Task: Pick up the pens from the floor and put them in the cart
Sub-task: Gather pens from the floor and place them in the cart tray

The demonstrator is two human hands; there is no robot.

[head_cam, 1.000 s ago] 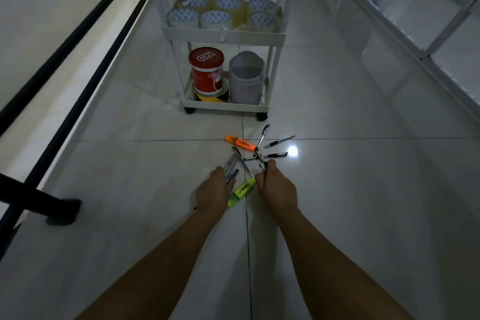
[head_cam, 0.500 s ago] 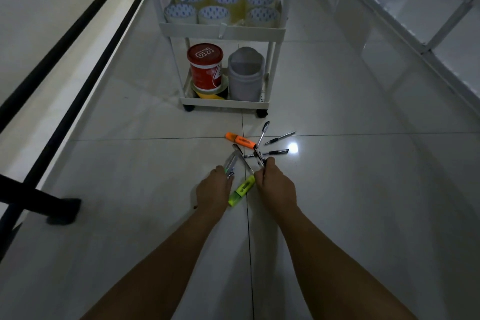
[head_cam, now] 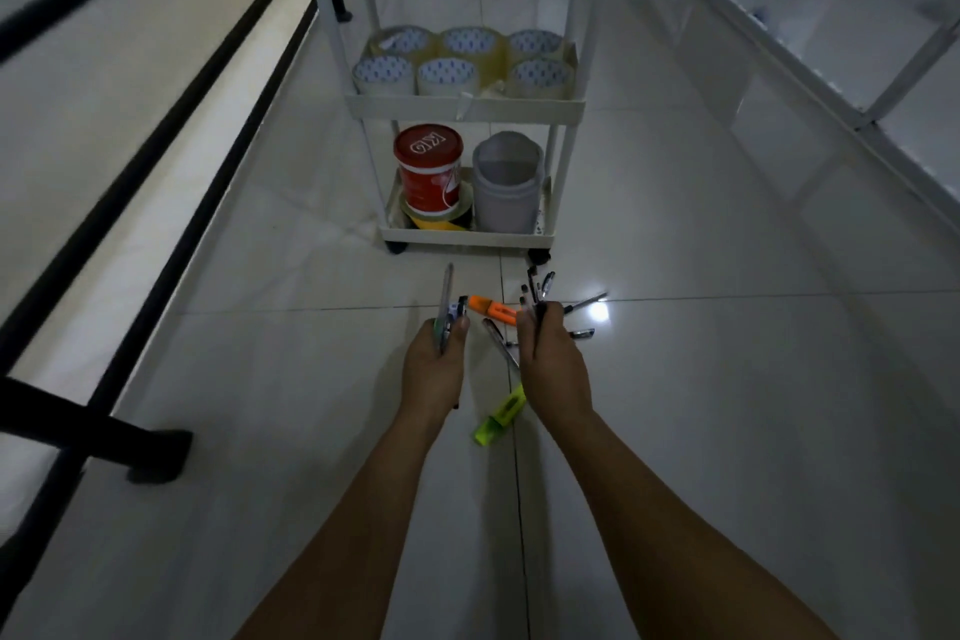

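Both arms are out low toward the white cart, and each hand has a catch. The left hand is closed around a small bundle of pens, their ends poking up past the fingers toward the cart's bottom shelf. The right hand is pinched shut on a few dark pens, tips fanned out just short of the cart's near right wheel.

There is more down on the tiles on the near side of the cart: an orange highlighter between the two hands, a grey pen just nearer than it, a yellow-green highlighter nearest to the person and farthest from the cart, and a couple of dark pens off to the right by the bright glare spot.

Judging from this, the lift is under way and the drop into the cart comes next. Those bundles look loose and splayed, so squeezing them parallel first should keep one from slipping out. The middle shelf is packed with tape rolls and the bottom one holds a red tub and a grey container; the grey one looks open-topped, a natural home. Lower the pens in rather than tossing them, then return for the stragglers.
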